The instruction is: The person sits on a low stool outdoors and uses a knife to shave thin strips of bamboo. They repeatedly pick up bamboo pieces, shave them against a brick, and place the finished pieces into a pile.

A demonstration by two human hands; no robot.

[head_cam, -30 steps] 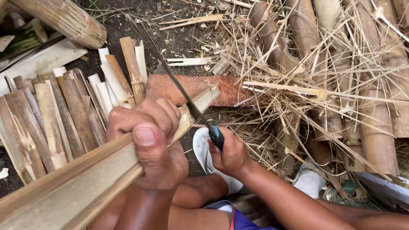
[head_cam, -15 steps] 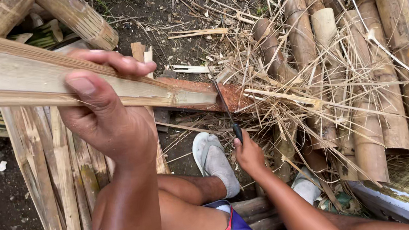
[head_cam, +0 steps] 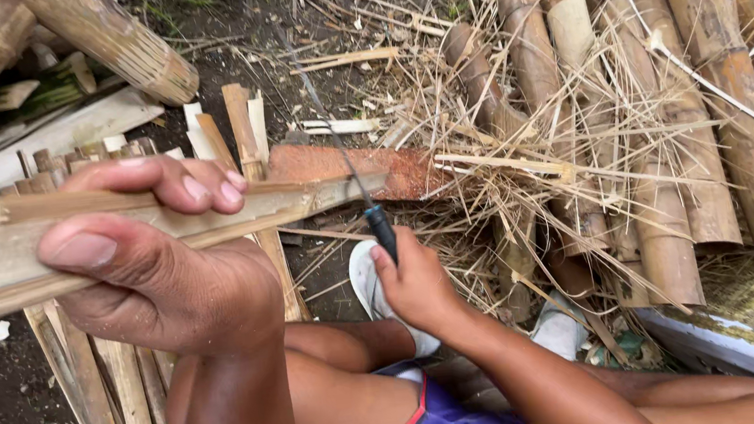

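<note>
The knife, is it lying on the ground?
No, the right hand grips the knife by its dark handle, with the blade set against the end of the bamboo strip that the left hand holds up.

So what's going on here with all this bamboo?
A seated person is working a split bamboo slat with a knife. The left hand grips the slat near its close end and holds it out level. The right hand holds the knife's dark handle, blade up against the slat's far tip, above a reddish block. More cut slats lie on the ground below, and bamboo sections with thin shavings are piled on the right.
</note>
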